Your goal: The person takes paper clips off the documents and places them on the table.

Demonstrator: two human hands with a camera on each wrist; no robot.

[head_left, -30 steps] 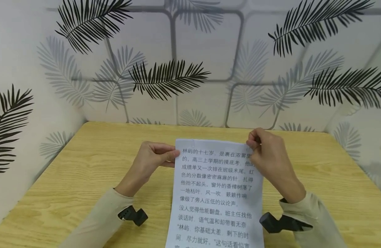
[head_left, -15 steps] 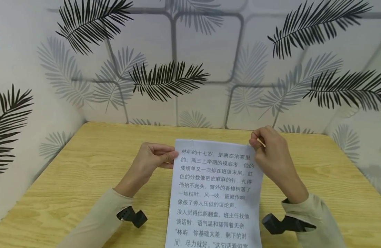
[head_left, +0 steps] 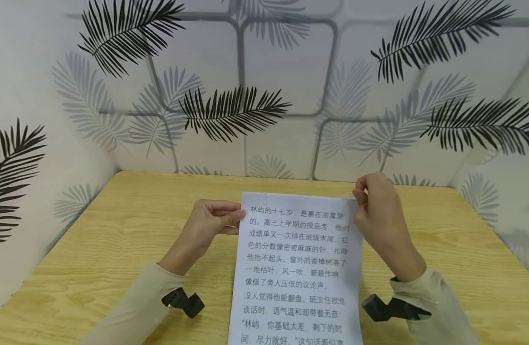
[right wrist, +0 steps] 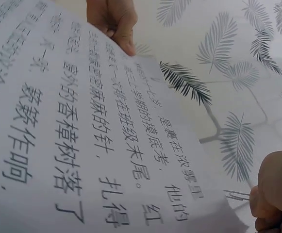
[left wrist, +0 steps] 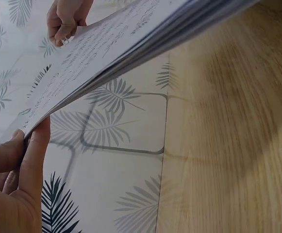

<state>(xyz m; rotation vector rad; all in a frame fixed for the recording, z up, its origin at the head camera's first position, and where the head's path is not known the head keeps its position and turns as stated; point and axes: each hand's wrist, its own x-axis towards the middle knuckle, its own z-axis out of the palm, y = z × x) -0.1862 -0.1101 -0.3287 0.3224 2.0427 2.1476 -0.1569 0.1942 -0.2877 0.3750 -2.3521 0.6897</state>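
A stack of printed paper sheets (head_left: 296,268) is held tilted up in front of me, its layered edge visible in the left wrist view. My left hand (head_left: 206,224) pinches the stack's left edge near the top, thumb in front and fingers behind. At the upper right corner, my right hand (head_left: 381,223) pinches a small wire paper clip (right wrist: 237,195) between thumb and forefinger. This clip pokes out past the top edge; whether it still touches the sheets I cannot tell. Another paper clip (head_left: 265,198) sits on the top edge toward the left.
A wood-grain table (head_left: 118,230) lies under the hands and the stack. Behind it rises a pale wall covering (head_left: 281,148) with a leaf print. Black wrist cameras (head_left: 184,303) are strapped to both sleeves.
My right hand has shifted slightly right and up from the stack's corner, and the clip now shows between its fingers and the paper. The left hand has barely moved; the sheets shift slightly left.
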